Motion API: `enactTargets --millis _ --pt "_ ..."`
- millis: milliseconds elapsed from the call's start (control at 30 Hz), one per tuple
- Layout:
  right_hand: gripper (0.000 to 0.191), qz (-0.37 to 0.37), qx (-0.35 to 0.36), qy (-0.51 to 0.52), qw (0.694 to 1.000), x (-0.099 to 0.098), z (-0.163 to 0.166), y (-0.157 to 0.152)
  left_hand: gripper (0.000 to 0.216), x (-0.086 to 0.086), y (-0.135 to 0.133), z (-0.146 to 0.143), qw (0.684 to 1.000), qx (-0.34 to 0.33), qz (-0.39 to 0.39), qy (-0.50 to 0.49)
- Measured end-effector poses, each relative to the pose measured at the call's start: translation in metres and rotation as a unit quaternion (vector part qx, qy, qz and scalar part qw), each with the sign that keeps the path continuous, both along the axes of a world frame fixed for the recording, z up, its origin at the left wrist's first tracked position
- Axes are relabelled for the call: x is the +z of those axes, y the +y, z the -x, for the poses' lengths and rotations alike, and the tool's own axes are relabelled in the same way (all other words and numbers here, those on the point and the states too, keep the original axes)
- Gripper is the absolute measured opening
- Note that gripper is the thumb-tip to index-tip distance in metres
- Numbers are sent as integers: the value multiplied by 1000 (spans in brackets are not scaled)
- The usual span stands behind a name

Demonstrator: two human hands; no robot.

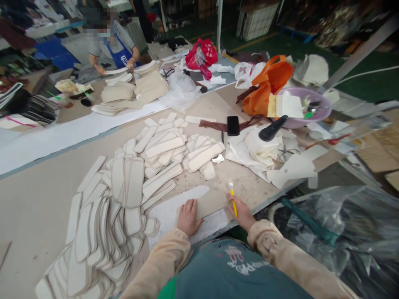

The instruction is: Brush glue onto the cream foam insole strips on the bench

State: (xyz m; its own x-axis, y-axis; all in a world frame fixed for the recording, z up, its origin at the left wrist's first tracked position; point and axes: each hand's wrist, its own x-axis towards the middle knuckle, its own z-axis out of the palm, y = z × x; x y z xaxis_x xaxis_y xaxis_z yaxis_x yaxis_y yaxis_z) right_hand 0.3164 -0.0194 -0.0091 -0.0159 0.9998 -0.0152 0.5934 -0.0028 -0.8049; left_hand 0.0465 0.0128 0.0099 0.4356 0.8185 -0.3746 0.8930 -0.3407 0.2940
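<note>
My left hand (187, 217) lies flat with its fingers stretched over a beige panel (212, 201), pressing it down. Under that panel is a white sheet (165, 211) at the table's near edge. At the panel's right end, my right hand (240, 211) is closed around a yellow-handled brush (233, 203), its whitish tip pointing away from me. To the left are piles of rounded off-white strips (96, 236), some stacked and fanned out. More strips (202, 155) lie loosely just beyond my hands.
A black phone (232, 126), a white bag (240, 151) and a purple basin (321, 109) beside an orange bag (269, 83) occupy the right side. Across the table a person (116, 52) in a blue apron handles pale pieces. Clear plastic (358, 228) hangs off my right side.
</note>
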Motion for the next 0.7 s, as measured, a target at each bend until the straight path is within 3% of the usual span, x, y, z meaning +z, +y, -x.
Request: enactTargets --millis 133,200,267,367,433,567,700 --pt "19 -31 5 18 999 26 -8 0 73 -7 -4 13 1000 9 -18 8" --pt "19 -28 -27 32 999 41 -25 -2 72 -10 -3 16 1000 14 -25 7" --pt "24 -24 -105 80 991 57 -51 -3 72 -10 -1 18 999 20 -25 7" --pt "34 -25 -261 144 954 79 -104 6 71 -9 -1 18 999 23 -26 5" --pt "38 5 -319 147 936 89 -139 21 71 -10 -1 19 999 24 -32 2" --pt "37 39 -353 120 927 90 -189 62 71 -18 -6 21 998 26 -64 -6" --pt "37 64 -343 95 932 77 -205 97 68 -25 -15 24 993 46 -112 6"
